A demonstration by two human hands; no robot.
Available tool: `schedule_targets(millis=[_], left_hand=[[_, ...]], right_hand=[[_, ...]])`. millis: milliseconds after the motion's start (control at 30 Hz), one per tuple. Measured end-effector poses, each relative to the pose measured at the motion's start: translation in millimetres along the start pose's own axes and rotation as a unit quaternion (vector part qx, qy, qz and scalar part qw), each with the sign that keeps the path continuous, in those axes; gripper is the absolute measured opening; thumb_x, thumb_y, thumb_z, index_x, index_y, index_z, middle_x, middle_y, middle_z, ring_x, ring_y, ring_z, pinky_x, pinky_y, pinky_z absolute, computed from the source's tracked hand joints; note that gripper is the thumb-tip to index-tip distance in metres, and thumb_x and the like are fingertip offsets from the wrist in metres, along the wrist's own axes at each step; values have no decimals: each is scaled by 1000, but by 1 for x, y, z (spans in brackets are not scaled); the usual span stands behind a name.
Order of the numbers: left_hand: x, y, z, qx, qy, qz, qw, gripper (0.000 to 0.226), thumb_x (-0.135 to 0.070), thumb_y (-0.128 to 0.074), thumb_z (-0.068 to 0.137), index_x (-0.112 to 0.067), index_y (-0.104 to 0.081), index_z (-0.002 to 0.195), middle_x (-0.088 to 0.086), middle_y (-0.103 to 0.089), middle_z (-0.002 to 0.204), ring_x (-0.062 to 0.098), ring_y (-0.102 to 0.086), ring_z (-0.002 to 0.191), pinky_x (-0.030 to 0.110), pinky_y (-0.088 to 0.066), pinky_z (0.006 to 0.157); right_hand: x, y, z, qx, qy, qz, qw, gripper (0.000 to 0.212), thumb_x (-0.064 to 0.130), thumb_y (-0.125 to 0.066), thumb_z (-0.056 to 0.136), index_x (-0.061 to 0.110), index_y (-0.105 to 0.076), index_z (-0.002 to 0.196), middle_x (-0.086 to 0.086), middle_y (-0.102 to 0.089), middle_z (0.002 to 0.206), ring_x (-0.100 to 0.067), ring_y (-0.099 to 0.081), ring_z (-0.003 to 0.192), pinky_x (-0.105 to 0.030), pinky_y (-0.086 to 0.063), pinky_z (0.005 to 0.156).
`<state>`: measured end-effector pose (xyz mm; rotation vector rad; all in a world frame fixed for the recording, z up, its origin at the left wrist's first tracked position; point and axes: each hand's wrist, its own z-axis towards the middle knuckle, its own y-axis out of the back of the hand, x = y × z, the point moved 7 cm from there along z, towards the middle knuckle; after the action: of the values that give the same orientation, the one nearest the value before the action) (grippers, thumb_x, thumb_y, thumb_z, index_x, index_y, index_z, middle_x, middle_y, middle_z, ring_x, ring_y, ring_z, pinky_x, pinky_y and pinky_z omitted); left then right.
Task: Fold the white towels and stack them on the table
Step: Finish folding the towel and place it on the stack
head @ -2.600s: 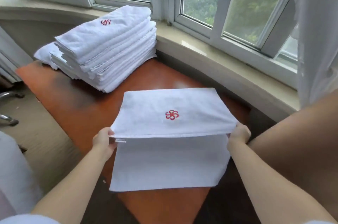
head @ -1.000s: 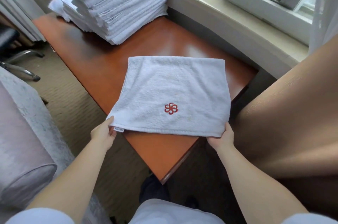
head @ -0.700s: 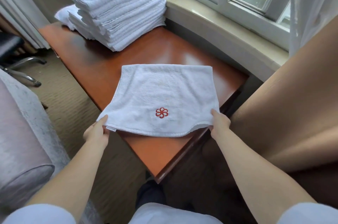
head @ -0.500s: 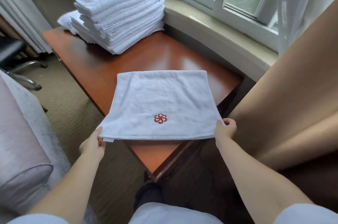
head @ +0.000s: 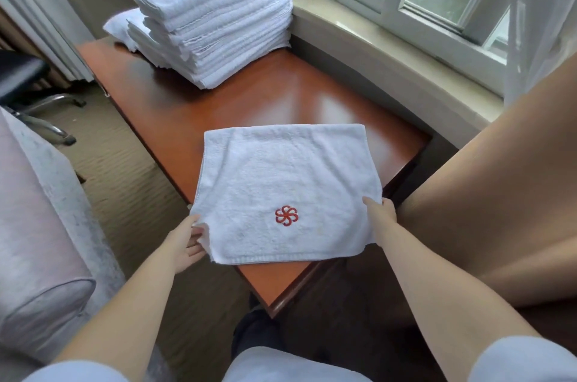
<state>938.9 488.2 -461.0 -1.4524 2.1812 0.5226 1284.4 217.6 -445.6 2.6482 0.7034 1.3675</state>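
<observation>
At far left we see a pale upholstered cushion (head: 37, 241), cut off by the frame edge. Our left hand (head: 184, 246) now sits palm up under the near left corner of the folded white towel (head: 287, 194), fingers tucked beneath the cloth, where half a second ago it only touched the edge from outside; how tightly it holds we cannot tell, since the fingertips are hidden. The towel lies on the wooden table (head: 249, 100) between our hands, its red flower emblem (head: 286, 215) just right of that hand, its near edge overhanging the table corner. Well beyond the left hand stands the stack of folded towels (head: 215, 19), unmoved. Our right hand (head: 381, 216) has shifted inward and pinches the towel's right edge, thumb on top, fingers concealed below. Right of it rises a tan curtain (head: 499, 194).
</observation>
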Motion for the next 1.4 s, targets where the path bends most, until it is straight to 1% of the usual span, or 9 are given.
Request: schedule_targets(millis=[200,400,500,700,867,1000,1233,1300,1400], left_hand=[[-2,-4,14,43,8,-10,999,42,-39,-60,93,-10,-62,122,11,-67,118,27,-62,111,41,-45,103],[-20,-4,17,10,-37,-24,999,37,-44,-62,90,-19,-65,116,3,-66,118,20,-60,103,35,-48,90],[-33,-5,18,-5,-60,13,998,58,-51,-65,84,-19,-57,132,1,-55,137,23,-49,125,41,-40,107],[-62,-3,24,-38,-134,98,985,47,-45,-63,87,-13,-62,121,0,-61,124,21,-54,108,37,-41,93],[-85,-14,31,-50,-166,118,978,41,-39,-64,90,-11,-63,120,-1,-59,115,19,-53,104,30,-40,87],[-95,-14,34,-62,-165,95,980,24,-34,-65,91,-12,-69,101,-2,-62,91,13,-52,74,26,-39,65],[-92,3,32,-147,-131,-16,980,28,-27,-71,87,-8,-67,107,3,-65,103,18,-59,86,28,-46,79],[-91,2,34,-137,-124,-14,983,26,-23,-74,84,-9,-68,105,3,-66,96,16,-58,81,27,-46,74],[-101,-2,37,-125,-138,36,982,27,-20,-72,83,-7,-67,106,2,-61,82,15,-52,69,26,-41,60]], right_hand=[[1,0,12,-3,-61,72,996,49,34,-54,96,13,-47,140,-1,-52,135,-26,-49,122,-34,-41,96],[3,-2,18,-44,-47,67,996,17,29,-53,93,14,-60,98,4,-56,91,-16,-52,78,-30,-43,73],[4,1,19,-85,-35,44,995,17,31,-52,92,16,-59,89,3,-56,86,-20,-53,82,-36,-44,77],[22,0,19,-99,26,79,992,41,25,-57,83,23,-28,53,8,-27,51,-14,-26,55,-32,-28,59],[27,-5,23,-94,46,-17,994,48,31,-58,90,21,-27,55,4,-29,53,-17,-30,55,-38,-31,80],[33,-6,27,-102,65,-78,990,45,31,-54,93,20,-30,58,4,-33,57,-15,-31,55,-36,-27,73],[33,9,29,-182,54,-62,980,36,23,-44,98,14,-39,64,-1,-38,63,-20,-36,59,-30,-34,66],[32,9,31,-178,53,-36,982,21,19,-47,96,11,-47,76,1,-42,67,-16,-37,57,-28,-32,53],[33,7,32,-164,48,3,985,5,16,-52,92,14,-51,96,1,-50,84,-16,-45,68,-27,-36,56]])
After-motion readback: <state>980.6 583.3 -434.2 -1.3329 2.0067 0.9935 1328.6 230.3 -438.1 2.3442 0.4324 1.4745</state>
